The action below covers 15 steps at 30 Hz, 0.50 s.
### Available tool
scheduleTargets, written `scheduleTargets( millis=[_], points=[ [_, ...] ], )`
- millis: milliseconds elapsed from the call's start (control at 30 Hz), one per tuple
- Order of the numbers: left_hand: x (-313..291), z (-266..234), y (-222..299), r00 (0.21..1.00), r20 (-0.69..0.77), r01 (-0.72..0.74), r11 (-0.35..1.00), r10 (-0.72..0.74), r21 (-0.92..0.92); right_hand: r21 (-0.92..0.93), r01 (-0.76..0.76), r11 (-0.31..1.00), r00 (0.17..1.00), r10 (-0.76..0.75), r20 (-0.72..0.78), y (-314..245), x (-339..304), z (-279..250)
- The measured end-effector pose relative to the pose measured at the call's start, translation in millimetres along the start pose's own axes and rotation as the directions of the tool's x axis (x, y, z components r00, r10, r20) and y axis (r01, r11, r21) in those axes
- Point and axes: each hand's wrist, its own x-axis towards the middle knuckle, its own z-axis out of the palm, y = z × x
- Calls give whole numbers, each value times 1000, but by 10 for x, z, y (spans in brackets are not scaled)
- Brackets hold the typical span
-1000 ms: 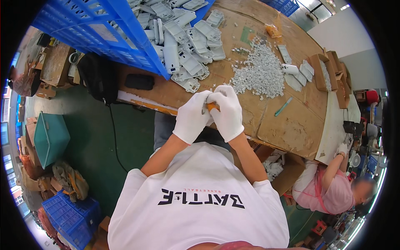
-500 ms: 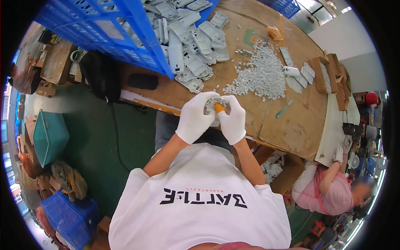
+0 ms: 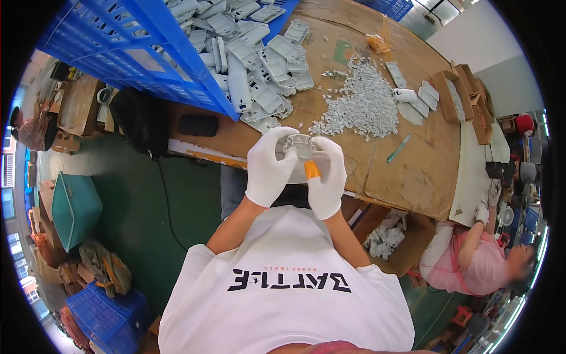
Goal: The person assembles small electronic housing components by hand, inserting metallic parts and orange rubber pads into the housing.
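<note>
Both of my hands wear white gloves and meet over the table's near edge. Between them is a light grey plastic housing (image 3: 299,145), its upper end showing and the rest partly covered by my fingers. My left hand (image 3: 268,168) grips the housing's left side, thumb on its face. My right hand (image 3: 328,177) is closed around its right side, with orange tape wrapped on the thumb (image 3: 312,170). Just beyond lie a pile of similar grey plastic shells (image 3: 274,76) and a spread heap of small pale plastic parts (image 3: 365,106).
A blue plastic crate (image 3: 147,53) stands at the table's left. Right of the heap lie a teal pen-like tool (image 3: 399,148), several loose shells (image 3: 420,105) and cardboard boxes (image 3: 448,97). A dark pouch (image 3: 198,125) rests near the left edge. A person in pink (image 3: 466,259) works at right.
The housing has turned in my hands, showing more of its upper end. My right thumb has moved down from its upper end. The view has shifted slightly.
</note>
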Motion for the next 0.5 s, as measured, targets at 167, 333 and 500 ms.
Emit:
scheduleTargets(
  millis=[167, 333, 500],
  points=[
    [-59, -4, 131, 1000, -12, -6, 1000, 5, -28, -336, 268, 903, 962, -267, 51, -52, -88, -3],
    [-126, 11, 144, 999, 51, 19, 993, -13, -119, -327, 292, 899, 956, -287, 63, -39, -79, -59],
    [-215, 33, 96, 981, 190, 62, 991, -38, -122, -272, 183, 945, 978, -148, 146, -38, -122, -127]
  ],
)
